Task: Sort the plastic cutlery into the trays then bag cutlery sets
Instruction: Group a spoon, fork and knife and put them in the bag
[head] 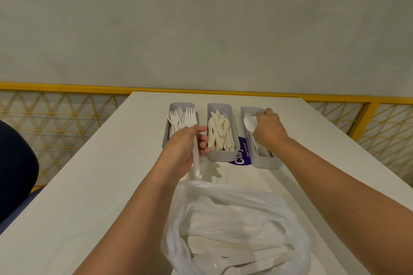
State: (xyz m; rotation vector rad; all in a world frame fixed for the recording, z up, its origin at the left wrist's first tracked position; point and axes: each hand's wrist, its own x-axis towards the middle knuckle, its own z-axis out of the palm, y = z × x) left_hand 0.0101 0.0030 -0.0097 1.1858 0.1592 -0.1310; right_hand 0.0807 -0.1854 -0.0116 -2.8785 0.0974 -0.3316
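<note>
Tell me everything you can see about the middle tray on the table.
The middle tray is a long grey plastic bin with rounded corners, standing on the white table between the fork tray and the spoon tray. It holds a heap of cream plastic knives. Its near end sits over a purple sticker. The left hand is beside its left wall.
</note>
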